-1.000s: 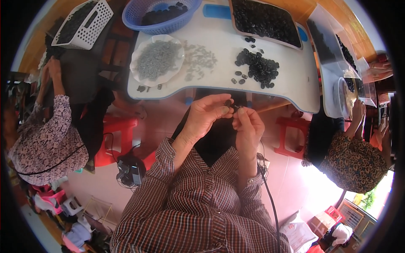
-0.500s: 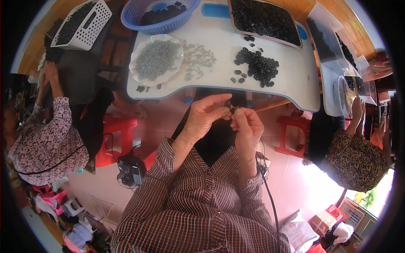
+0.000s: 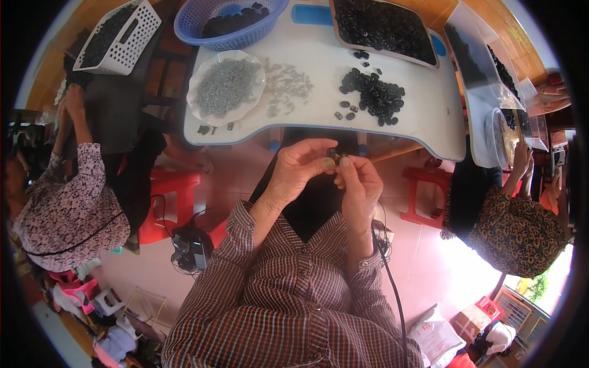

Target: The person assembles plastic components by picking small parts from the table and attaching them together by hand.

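Note:
Both hands meet over my lap, just short of the table's near edge. My left hand (image 3: 302,167) pinches a small dark oval piece (image 3: 331,152) between thumb and fingers. Fingertips of my right hand (image 3: 359,178) are closed at that same spot, on something tiny that they mostly hide. On the white table (image 3: 307,116) lies a loose pile of small black oval pieces (image 3: 379,98). Left of it, small clear plastic pieces (image 3: 287,86) are scattered beside a scalloped white plate (image 3: 195,101) heaped with more of them.
At the table's back stand a blue basket (image 3: 239,40) and a tray of black pieces (image 3: 386,30). Co-workers in patterned tops sit at left (image 3: 73,208) and right (image 3: 518,233). Red stools (image 3: 165,202) flank me. A black cable (image 3: 392,282) runs down from my right wrist.
My hands stay almost in place, still pinched together. The dark piece at my left fingertips has shifted slightly. The co-worker's hands at the left moved a little.

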The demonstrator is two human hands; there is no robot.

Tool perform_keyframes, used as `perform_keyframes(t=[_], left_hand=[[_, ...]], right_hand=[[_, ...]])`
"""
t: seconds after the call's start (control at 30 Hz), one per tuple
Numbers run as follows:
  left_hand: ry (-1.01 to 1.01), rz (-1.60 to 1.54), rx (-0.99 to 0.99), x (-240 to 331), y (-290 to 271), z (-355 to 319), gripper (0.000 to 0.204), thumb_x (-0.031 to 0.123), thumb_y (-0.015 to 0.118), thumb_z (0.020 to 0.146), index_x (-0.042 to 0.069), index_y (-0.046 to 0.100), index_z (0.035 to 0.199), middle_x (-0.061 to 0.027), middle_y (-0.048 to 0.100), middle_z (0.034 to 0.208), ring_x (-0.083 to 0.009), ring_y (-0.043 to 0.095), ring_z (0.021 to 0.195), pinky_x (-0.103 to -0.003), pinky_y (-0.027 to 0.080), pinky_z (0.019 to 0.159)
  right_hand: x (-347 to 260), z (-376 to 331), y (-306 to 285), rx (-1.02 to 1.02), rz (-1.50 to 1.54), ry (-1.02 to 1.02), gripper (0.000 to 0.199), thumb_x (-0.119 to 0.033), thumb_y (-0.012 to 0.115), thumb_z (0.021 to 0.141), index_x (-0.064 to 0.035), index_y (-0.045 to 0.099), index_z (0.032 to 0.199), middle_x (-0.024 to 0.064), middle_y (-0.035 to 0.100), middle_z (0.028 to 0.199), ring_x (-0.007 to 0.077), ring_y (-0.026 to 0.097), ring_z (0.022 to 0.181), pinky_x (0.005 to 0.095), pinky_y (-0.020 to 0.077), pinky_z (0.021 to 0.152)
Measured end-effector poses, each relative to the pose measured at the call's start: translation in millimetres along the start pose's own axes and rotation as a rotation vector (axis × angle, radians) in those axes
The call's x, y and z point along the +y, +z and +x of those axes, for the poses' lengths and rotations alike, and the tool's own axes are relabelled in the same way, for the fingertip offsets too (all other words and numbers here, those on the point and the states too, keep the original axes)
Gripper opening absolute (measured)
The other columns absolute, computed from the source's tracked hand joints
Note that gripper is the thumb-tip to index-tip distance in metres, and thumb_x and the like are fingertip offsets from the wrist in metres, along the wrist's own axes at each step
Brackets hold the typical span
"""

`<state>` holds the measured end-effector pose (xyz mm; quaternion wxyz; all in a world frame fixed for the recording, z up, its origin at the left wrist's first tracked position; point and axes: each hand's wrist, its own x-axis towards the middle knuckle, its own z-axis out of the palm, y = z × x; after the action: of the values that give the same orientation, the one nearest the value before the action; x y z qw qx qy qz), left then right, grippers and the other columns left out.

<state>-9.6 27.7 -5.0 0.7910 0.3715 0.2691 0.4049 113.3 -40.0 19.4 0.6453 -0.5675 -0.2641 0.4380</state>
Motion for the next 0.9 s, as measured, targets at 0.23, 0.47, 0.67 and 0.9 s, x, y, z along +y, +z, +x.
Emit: perform_keyframes(t=[0.23,0.47,0.67,0.9], left_hand=[[0.031,0.102,-0.015,1.6,-0.1,-0.6,0.031,-0.004,0.066,0.084,0.0,0.063,0.115,-0.0031,0.064,0.092,-0.0092,0.061,0.082,-0.022,0.054,0.077],[0.097,0.229,-0.007,-0.1,1.4,-1.6,0.03,-0.003,0.067,0.084,0.001,0.064,0.113,0.0,0.061,0.088,-0.0064,0.059,0.08,-0.02,0.052,0.073],[0.116,0.332,-0.003,-0.6,-0.4,-1.2,0.029,-0.001,0.069,0.083,0.001,0.064,0.112,-0.0008,0.062,0.088,-0.0064,0.06,0.078,-0.02,0.052,0.07],[0.14,0.402,-0.012,1.9,0.0,-0.1,0.028,-0.001,0.069,0.083,0.0,0.065,0.11,-0.0019,0.064,0.087,-0.007,0.061,0.076,-0.02,0.052,0.069]], right_hand=[[0.6,0.1,-0.3,-0.004,-0.034,0.011,0.017,-0.016,0.064,0.091,0.001,0.062,0.094,0.0044,0.066,0.079,0.0048,0.054,0.063,0.0172,0.0426,0.058],[3.2,0.8,-1.2,-0.003,-0.09,0.027,0.017,-0.015,0.063,0.091,0.0014,0.063,0.093,0.002,0.064,0.077,0.0043,0.052,0.061,0.0172,0.0427,0.056],[3.0,2.2,-2.2,-0.011,-0.128,0.032,0.017,-0.016,0.063,0.092,0.0016,0.063,0.094,0.0006,0.061,0.075,0.0038,0.051,0.06,0.0168,0.0414,0.055],[3.4,4.2,-4.1,-0.023,-0.111,0.064,0.019,-0.018,0.064,0.091,0.0009,0.063,0.093,-0.0001,0.061,0.075,0.0035,0.051,0.06,0.0165,0.0394,0.053]])
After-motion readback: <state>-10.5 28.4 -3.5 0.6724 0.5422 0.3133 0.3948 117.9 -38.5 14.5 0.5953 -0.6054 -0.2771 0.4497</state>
